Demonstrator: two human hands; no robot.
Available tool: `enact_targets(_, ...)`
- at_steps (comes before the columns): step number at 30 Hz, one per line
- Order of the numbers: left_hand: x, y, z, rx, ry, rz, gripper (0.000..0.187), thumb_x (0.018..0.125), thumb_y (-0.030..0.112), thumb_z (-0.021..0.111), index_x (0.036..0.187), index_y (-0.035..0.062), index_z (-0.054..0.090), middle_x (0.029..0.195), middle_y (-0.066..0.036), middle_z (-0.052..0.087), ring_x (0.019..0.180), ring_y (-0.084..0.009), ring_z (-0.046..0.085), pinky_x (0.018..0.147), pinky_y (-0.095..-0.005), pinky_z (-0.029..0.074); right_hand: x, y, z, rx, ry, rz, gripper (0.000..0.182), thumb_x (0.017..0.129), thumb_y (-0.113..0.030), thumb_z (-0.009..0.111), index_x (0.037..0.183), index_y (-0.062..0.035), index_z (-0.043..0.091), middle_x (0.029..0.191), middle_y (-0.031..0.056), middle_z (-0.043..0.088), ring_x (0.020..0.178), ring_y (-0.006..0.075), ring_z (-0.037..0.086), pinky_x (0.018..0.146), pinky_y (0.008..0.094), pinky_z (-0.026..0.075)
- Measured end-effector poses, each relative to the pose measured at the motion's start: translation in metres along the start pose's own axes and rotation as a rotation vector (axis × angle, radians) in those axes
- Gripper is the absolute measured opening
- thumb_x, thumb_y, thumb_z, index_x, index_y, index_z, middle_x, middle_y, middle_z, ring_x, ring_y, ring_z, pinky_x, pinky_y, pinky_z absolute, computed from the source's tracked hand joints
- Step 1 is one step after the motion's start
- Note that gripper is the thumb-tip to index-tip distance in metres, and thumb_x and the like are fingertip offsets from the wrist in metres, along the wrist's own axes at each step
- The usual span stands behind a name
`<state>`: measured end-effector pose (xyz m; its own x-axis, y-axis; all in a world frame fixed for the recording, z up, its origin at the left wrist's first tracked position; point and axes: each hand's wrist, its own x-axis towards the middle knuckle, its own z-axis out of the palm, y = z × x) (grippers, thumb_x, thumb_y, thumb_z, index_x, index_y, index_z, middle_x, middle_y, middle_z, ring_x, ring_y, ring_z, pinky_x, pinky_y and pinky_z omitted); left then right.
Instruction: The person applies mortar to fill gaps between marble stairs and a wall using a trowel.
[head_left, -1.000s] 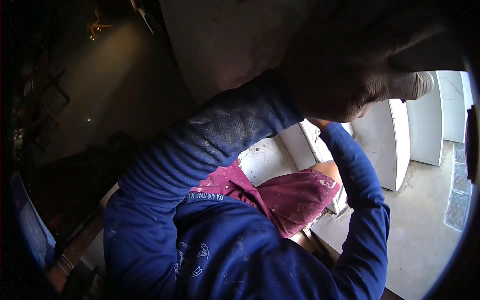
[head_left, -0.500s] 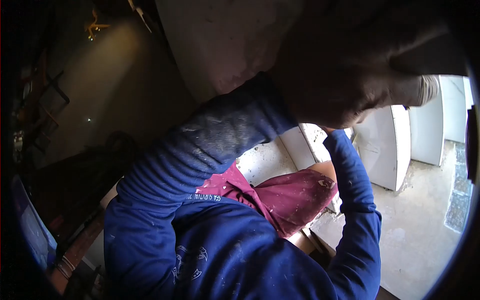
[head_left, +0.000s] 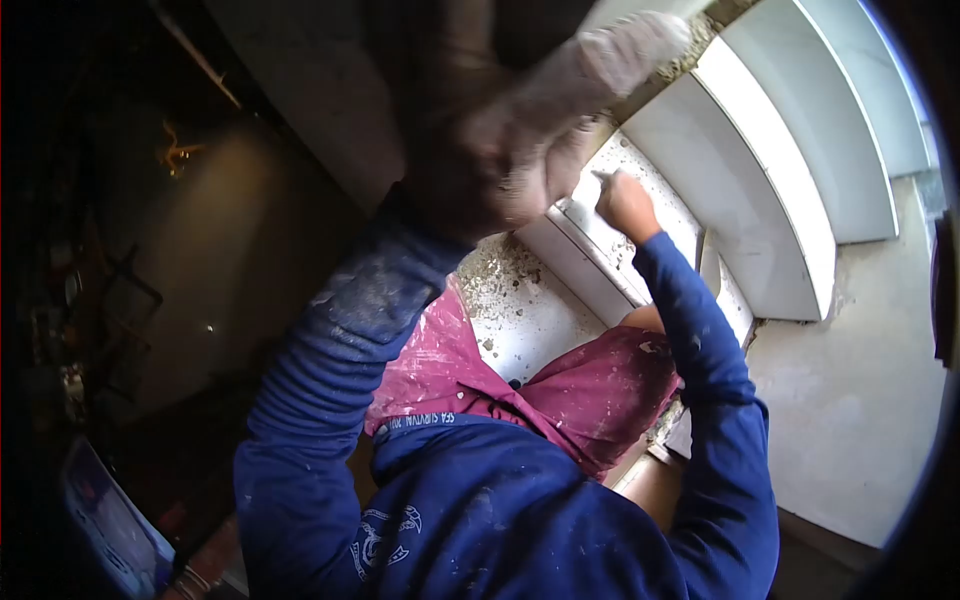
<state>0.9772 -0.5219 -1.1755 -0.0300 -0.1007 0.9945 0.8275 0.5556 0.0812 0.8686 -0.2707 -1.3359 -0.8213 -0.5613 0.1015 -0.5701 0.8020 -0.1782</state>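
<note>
My left hand (head_left: 500, 160) is raised very close to the camera, large, shadowed and smeared by motion. One dusty, whitish finger stretches to the right while others look curled beneath it; the top of the hand runs out of view, so what it touches is hidden. Further off, my right hand (head_left: 628, 207) is closed over a debris-flecked white step (head_left: 625, 155). A small greyish tip shows at its fingers, too small to name. Blue sleeves cover both arms, the left one smudged with pale dust.
Curved white stair steps (head_left: 720, 190) rise at the right beside a pale grey floor (head_left: 850, 400). A lower white tread (head_left: 530, 320) with crumbs lies before my maroon trousers (head_left: 600, 400). The left side is dark, with a printed panel (head_left: 115, 520) at the lower edge.
My left hand has shifted left in view, uncovering my right hand and more of the steps. The whole view has tilted, bringing more of the staircase in at the upper right.
</note>
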Motion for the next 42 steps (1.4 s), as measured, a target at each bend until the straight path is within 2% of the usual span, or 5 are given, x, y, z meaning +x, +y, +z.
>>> enact_targets(7, 0.014, 0.024, -0.013, -0.233, -0.193, -0.223, 0.029, 0.098, -0.004, 0.046, 0.125, -0.0099, 0.053, 0.128, -0.025, 0.057, 0.121, -0.0325, 0.057, 0.104, -0.0349, 0.045, 0.095, 0.056, 0.036, -0.272, 0.039, 0.359, 0.024, 0.087, -0.016, 0.050, 0.096, -0.0076, 0.071, 0.095, 0.0180, 0.068, 0.095, 0.0353, 0.066, 0.079, 0.0452, 0.054)
enact_targets(13, 0.009, 0.019, -0.016, -0.154, -0.211, -0.220, 0.035, 0.093, -0.012, 0.048, 0.127, -0.0101, 0.052, 0.132, -0.024, 0.056, 0.124, -0.0304, 0.055, 0.106, -0.0338, 0.044, 0.043, 0.038, -0.006, -0.183, -0.180, -0.078, 0.026, 0.088, -0.020, 0.053, 0.100, -0.0132, 0.075, 0.094, 0.0189, 0.068, 0.083, 0.0364, 0.068, 0.071, 0.0455, 0.055)
enact_targets(28, 0.019, 0.029, -0.012, 0.143, -0.191, -0.119, 0.036, 0.091, -0.015, 0.050, 0.126, -0.0083, 0.054, 0.127, -0.022, 0.060, 0.121, -0.0284, 0.058, 0.105, -0.0334, 0.046, 0.071, 0.075, 0.016, -0.080, 0.085, 0.175, 0.026, 0.083, -0.011, 0.052, 0.099, -0.0086, 0.073, 0.103, 0.0189, 0.067, 0.097, 0.0370, 0.065, 0.082, 0.0465, 0.054)
enact_targets(34, 0.009, 0.026, -0.017, -0.013, -0.151, -0.225, 0.031, 0.094, -0.010, 0.048, 0.125, -0.0078, 0.054, 0.128, -0.021, 0.059, 0.119, -0.0268, 0.059, 0.103, -0.0322, 0.047, 0.064, 0.010, 0.002, -0.237, -0.320, 0.077, 0.035, 0.082, -0.010, 0.052, 0.114, -0.0064, 0.064, 0.121, 0.0222, 0.060, 0.094, 0.0380, 0.066, 0.080, 0.0469, 0.054)
enact_targets(42, 0.020, 0.025, -0.010, 0.122, -0.161, -0.081, 0.029, 0.094, -0.010, 0.050, 0.122, -0.0087, 0.056, 0.126, -0.021, 0.060, 0.115, -0.0264, 0.061, 0.101, -0.0310, 0.048, 0.065, 0.033, 0.020, -0.039, -0.097, 0.200, 0.024, 0.087, -0.014, 0.050, 0.090, -0.0016, 0.070, 0.091, 0.0243, 0.069, 0.087, 0.0391, 0.068, 0.078, 0.0476, 0.055)
